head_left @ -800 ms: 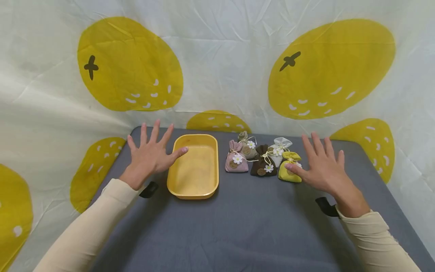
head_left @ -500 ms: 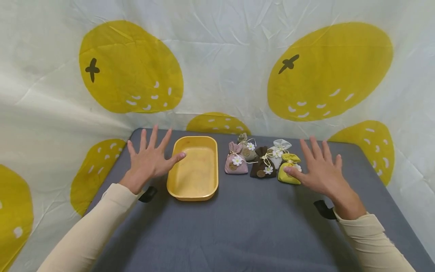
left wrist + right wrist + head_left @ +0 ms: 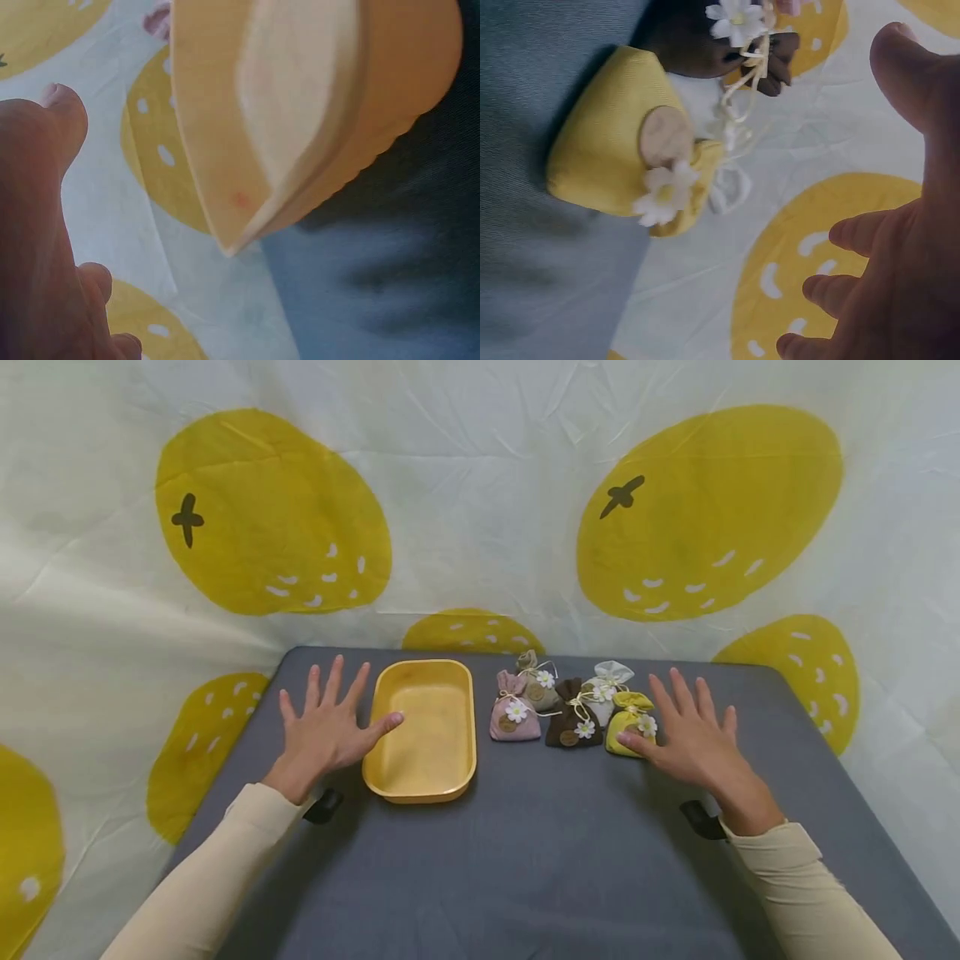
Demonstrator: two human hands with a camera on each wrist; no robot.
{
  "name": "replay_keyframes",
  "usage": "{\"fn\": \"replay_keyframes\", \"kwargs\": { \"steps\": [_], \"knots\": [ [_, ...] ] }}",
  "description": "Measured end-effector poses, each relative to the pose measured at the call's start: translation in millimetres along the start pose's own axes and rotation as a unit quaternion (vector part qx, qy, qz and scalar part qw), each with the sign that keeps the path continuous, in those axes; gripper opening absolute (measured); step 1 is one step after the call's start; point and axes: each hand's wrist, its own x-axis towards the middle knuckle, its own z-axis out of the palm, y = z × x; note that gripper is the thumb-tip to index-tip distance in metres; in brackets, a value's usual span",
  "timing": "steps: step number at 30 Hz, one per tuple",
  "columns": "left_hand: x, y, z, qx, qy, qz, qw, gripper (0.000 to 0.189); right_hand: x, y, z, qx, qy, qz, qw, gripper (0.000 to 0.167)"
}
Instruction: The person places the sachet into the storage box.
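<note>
My left hand (image 3: 322, 739) hovers with spread fingers just left of a yellow rectangular tub (image 3: 423, 735), its thumb overlapping the tub's left rim in the head view. In the left wrist view the thumb stands apart from the tub (image 3: 300, 97). My right hand (image 3: 693, 739), fingers spread and holding nothing, is beside a yellow drawstring pouch (image 3: 624, 731); the right wrist view shows a gap between hand and pouch (image 3: 619, 142). Left of it sit a dark brown pouch (image 3: 573, 718), a white pouch (image 3: 602, 689), a pink pouch (image 3: 513, 714) and a beige pouch (image 3: 538, 692), all with white flowers.
A grey cloth covers the table (image 3: 480, 877). Behind and at both sides hangs a white curtain (image 3: 480, 518) printed with large yellow fruit. A black wrist strap (image 3: 701, 820) shows by the right sleeve, another strap (image 3: 324, 807) by the left.
Both hands keep their spread pose and have sunk slightly lower in the head view. The whole scene has shifted a little to the left. Tub and pouches stay where they were on the table.
</note>
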Motion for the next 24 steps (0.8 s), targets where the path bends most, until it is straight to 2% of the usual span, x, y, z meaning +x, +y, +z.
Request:
{"fn": "replay_keyframes", "kwargs": {
  "steps": [8,14,17,19,21,24],
  "knots": [
    [-0.1,-7.7,14.4,-0.035,-0.003,0.004,0.9994,0.11,4.4,12,14,-0.008,-0.01,-0.002,0.9999,0.109],
    [1.1,-14.6,24.0,-0.055,-0.021,-0.003,0.9982,0.112,7.9,20,21,-0.001,-0.021,-0.004,0.9998,0.108],
    [2.4,-16.9,27.7,-0.081,-0.038,0.002,0.996,0.114,10.1,25,26,0.006,-0.027,-0.005,0.9996,0.107],
    [2.8,-19.2,29.2,-0.112,-0.057,0.012,0.9921,0.114,11.7,28,29,0.01,-0.028,-0.008,0.9995,0.107],
    [3.1,-22.8,30.2,-0.155,-0.081,0.018,0.9844,0.114,13.2,31,32,0.018,-0.027,-0.014,0.9994,0.107],
    [4.2,-29.6,31.0,-0.23,-0.125,0.022,0.965,0.114,16.2,36,37,0.042,-0.021,-0.036,0.9982,0.107]
  ]
}}
